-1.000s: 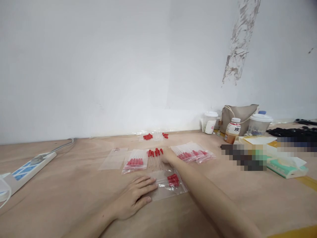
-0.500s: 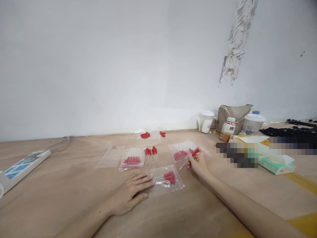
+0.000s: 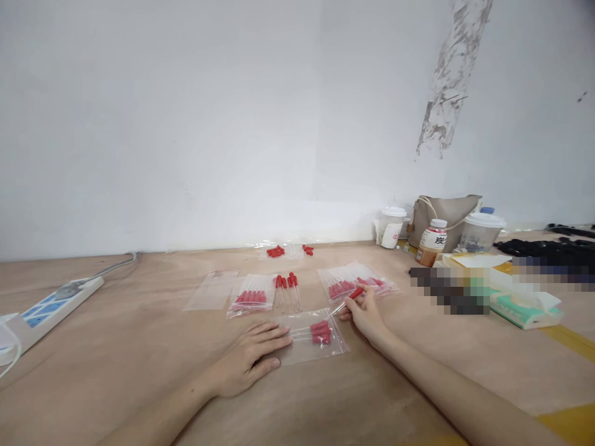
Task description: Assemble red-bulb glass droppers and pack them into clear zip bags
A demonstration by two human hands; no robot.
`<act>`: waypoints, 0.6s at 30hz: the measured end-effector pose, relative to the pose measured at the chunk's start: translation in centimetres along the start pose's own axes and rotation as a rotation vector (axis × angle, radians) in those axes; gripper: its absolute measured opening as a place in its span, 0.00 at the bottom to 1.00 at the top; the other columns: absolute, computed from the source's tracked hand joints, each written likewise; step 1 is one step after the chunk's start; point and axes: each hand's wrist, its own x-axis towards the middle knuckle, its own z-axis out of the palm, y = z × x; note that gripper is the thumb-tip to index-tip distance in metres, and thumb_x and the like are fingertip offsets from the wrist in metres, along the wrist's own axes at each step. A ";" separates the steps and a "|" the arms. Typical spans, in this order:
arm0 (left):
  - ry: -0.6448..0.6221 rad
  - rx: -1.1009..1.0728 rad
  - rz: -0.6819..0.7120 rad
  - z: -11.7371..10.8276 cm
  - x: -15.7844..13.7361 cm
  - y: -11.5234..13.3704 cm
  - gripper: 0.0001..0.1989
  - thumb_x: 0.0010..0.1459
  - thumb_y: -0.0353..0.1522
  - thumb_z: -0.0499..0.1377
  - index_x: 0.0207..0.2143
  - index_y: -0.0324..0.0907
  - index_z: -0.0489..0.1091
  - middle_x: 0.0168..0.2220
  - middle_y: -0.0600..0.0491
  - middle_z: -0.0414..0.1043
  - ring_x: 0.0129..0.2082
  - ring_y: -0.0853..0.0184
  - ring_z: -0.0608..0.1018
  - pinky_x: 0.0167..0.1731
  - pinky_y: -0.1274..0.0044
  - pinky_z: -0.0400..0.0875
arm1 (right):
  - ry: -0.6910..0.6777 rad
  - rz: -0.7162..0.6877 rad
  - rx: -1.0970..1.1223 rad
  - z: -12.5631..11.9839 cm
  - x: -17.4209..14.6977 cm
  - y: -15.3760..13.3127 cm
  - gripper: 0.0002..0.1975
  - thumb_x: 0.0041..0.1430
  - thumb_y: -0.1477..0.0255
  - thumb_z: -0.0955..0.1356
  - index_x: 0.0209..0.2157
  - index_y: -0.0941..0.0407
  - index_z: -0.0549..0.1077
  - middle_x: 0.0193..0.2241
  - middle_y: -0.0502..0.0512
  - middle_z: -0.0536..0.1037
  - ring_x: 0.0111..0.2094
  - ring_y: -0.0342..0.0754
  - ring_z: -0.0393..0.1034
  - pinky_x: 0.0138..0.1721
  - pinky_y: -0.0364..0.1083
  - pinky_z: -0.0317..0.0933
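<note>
My left hand (image 3: 253, 356) lies flat, fingers stretched out, on the left end of a clear zip bag (image 3: 302, 353). Inside that bag are several droppers with red rubber bulbs (image 3: 320, 332), their thin tubes pointing left. Between thumb and fingers, my right hand (image 3: 365, 313) pinches one red-bulbed dropper (image 3: 356, 293). Its tip points down and left, close to the bag's right-hand opening; whether it has entered the bag I cannot tell. Just behind my right hand lies a filled zip bag (image 3: 344, 279), and loose droppers (image 3: 288, 291) rest further left.
Another filled bag (image 3: 251, 294) and a flat zip bag (image 3: 211, 291) lie left of the loose droppers. Red bulbs (image 3: 276, 251) sit by the wall. A power strip (image 3: 51, 313) is at left; cups, a bottle (image 3: 431, 243) and a tissue pack (image 3: 525, 306) are at right.
My right hand has brought the dropper left and down, so its tip is now at the near bag's opening. My left hand stays on the bag. The view has shifted slightly.
</note>
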 end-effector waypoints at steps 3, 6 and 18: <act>0.007 -0.014 0.000 0.0 -0.1 0.0 0.19 0.61 0.38 0.46 0.56 0.55 0.52 0.58 0.59 0.52 0.57 0.62 0.55 0.54 0.64 0.51 | 0.001 -0.001 0.004 -0.4 -0.2 -0.1 0.24 0.47 0.69 0.63 0.45 0.53 0.46 0.19 0.46 0.67 0.21 0.49 0.69 0.25 0.50 0.67; 0.009 -0.024 -0.006 0.0 -0.1 0.0 0.20 0.61 0.38 0.46 0.56 0.55 0.52 0.58 0.59 0.52 0.57 0.61 0.55 0.54 0.63 0.50 | -0.010 0.010 0.001 -0.7 -0.3 0.0 0.24 0.47 0.68 0.63 0.44 0.52 0.48 0.19 0.45 0.67 0.21 0.48 0.69 0.25 0.49 0.66; 0.011 0.031 -0.041 0.3 -0.2 0.0 0.20 0.61 0.37 0.46 0.56 0.56 0.52 0.61 0.58 0.42 0.58 0.59 0.53 0.53 0.65 0.52 | -0.193 -0.001 -0.072 -0.8 -0.7 0.6 0.15 0.43 0.63 0.68 0.30 0.56 0.63 0.23 0.49 0.71 0.23 0.44 0.68 0.28 0.45 0.64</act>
